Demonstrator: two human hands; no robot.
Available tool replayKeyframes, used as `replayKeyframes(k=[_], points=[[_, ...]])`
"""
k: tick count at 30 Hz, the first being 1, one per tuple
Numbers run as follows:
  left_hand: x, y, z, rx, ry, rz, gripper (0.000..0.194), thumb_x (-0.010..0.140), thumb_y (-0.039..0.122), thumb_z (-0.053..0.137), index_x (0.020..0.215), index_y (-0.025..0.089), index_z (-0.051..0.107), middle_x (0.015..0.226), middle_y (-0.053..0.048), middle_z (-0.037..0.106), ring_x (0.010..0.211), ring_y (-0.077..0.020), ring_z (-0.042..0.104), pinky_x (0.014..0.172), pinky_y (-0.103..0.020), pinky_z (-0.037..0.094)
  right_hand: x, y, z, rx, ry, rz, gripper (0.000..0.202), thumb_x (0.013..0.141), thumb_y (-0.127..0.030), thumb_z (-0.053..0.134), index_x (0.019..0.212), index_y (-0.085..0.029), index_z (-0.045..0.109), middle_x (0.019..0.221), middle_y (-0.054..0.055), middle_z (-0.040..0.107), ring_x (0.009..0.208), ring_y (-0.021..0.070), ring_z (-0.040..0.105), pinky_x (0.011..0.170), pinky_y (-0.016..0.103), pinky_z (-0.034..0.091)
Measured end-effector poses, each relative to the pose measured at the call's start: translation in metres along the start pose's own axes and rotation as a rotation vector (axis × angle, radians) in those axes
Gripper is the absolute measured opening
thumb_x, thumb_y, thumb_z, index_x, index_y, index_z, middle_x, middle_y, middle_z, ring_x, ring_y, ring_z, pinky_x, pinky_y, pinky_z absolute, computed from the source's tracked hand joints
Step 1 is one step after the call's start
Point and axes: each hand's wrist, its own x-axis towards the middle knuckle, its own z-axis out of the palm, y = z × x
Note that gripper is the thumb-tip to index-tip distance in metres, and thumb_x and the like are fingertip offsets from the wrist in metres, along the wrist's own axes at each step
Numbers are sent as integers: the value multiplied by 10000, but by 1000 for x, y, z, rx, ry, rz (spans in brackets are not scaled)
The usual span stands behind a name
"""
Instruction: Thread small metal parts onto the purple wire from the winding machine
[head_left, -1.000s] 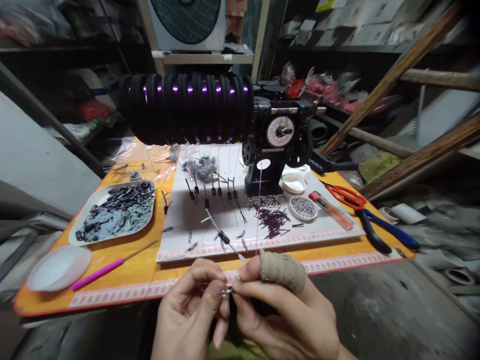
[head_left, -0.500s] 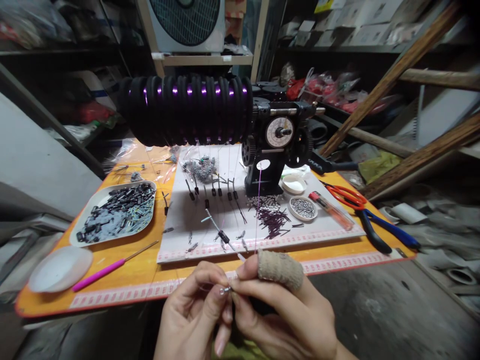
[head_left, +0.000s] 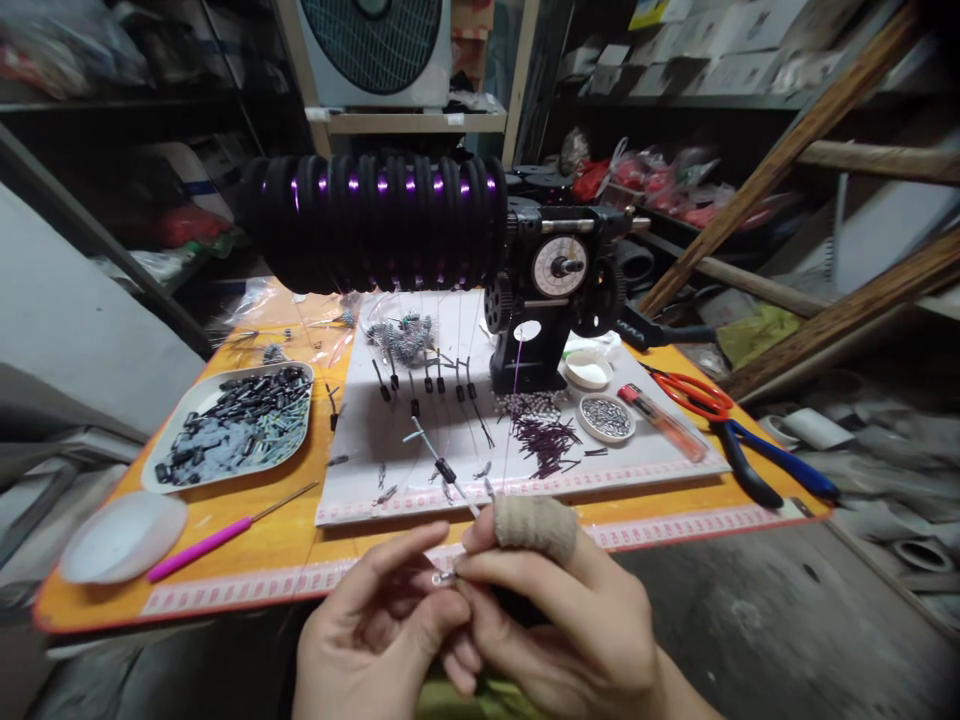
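At the table's front edge, my right hand (head_left: 559, 590) pinches a small metal swivel (head_left: 444, 578) between thumb and fingertips. A tan cloth sleeve (head_left: 536, 527) wraps one of its fingers. My left hand (head_left: 386, 620) is beside the swivel, its index finger and thumb spread apart and its other fingers loosely curled. A thin purple line (head_left: 517, 365) drops from the winding machine (head_left: 559, 265) toward my right hand. Just beyond my fingers, a black cylindrical bead (head_left: 445, 470) sits on a strand with pale tubing. Several loose swivels (head_left: 386, 495) lie on the white board (head_left: 345, 500).
A tray of black and pale parts (head_left: 304, 440), a white lid (head_left: 124, 540) and a pink-handled hook tool (head_left: 202, 548) lie left. Right are dark tube pieces (head_left: 544, 445), a dish of metal bits (head_left: 606, 418), a box cutter (head_left: 664, 425), orange-handled scissors (head_left: 694, 395) and blue-handled pliers (head_left: 787, 460). Line spools (head_left: 375, 225) overhang the board.
My left index finger and thumb have parted from the swivel, and the left hand has shifted slightly left. My right hand has moved a little left, still pinching the swivel.
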Motion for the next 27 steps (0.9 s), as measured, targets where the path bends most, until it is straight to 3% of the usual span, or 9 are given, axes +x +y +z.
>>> replayKeyframes(k=[2, 4, 7, 11, 16, 21, 23, 25, 27], points=[[5, 3, -6, 84, -75, 31, 345, 583, 307, 958, 905, 305, 832, 591, 49, 718, 430, -77, 653, 470, -119, 549, 6, 0, -10, 26, -180, 10, 76, 914, -85, 646, 916, -92, 721, 884, 98, 718, 796, 156, 717, 760, 193, 616], [12, 5, -14, 207, -233, 60, 254, 689, 273, 898, 932, 304, 833, 682, 26, 763, 514, -99, 696, 534, -136, 580, 11, 0, -17, -8, -308, -8, 153, 969, -143, 597, 910, -96, 730, 843, 97, 712, 760, 176, 704, 689, 238, 617], [20, 5, -23, 375, -342, 165, 123, 796, 223, 804, 889, 298, 833, 760, 9, 789, 626, -119, 727, 611, -146, 591, 14, 2, -22, -122, -361, -98, 291, 1027, -152, 489, 863, -118, 728, 792, 87, 703, 702, 182, 679, 609, 275, 587], [17, -1, -21, 374, -300, 285, 130, 811, 168, 768, 828, 289, 814, 742, 26, 754, 667, -122, 710, 649, -164, 586, 12, 6, -20, -153, -332, -190, 359, 1048, -145, 429, 821, -134, 707, 722, 63, 661, 615, 166, 626, 532, 272, 537], [6, -10, -8, 326, -154, 485, 178, 817, 113, 730, 739, 268, 770, 673, 38, 684, 634, -115, 657, 633, -178, 545, 6, 7, -16, -151, -279, -117, 228, 986, -105, 523, 882, -143, 722, 767, 58, 675, 642, 166, 670, 592, 250, 590], [1, -1, -10, 338, 24, 524, 97, 794, 237, 798, 714, 250, 743, 943, 35, 657, 479, -24, 587, 456, -143, 459, 3, 6, -14, -182, -109, -70, 153, 888, -40, 615, 917, -135, 732, 872, 84, 702, 777, 169, 721, 703, 224, 620], [2, 7, -15, 209, 21, 423, 161, 782, 337, 823, 716, 235, 716, 886, 37, 671, 423, -15, 565, 387, -119, 407, 3, 6, -14, -203, -82, -67, 161, 856, -16, 633, 893, -136, 733, 867, 81, 697, 781, 165, 723, 716, 214, 619], [3, 14, -21, 174, -58, 345, 187, 790, 376, 813, 722, 233, 713, 811, 31, 679, 395, -26, 552, 349, -108, 391, 3, 5, -14, -205, -82, -74, 162, 851, -15, 644, 904, -140, 732, 868, 76, 696, 783, 159, 720, 733, 208, 618], [4, 17, -25, 309, -107, 420, 143, 799, 317, 806, 709, 238, 729, 842, 14, 682, 457, -45, 587, 400, -117, 456, 2, 4, -14, -193, -85, -78, 176, 853, -11, 644, 932, -145, 726, 886, 71, 697, 807, 153, 716, 770, 201, 619]])
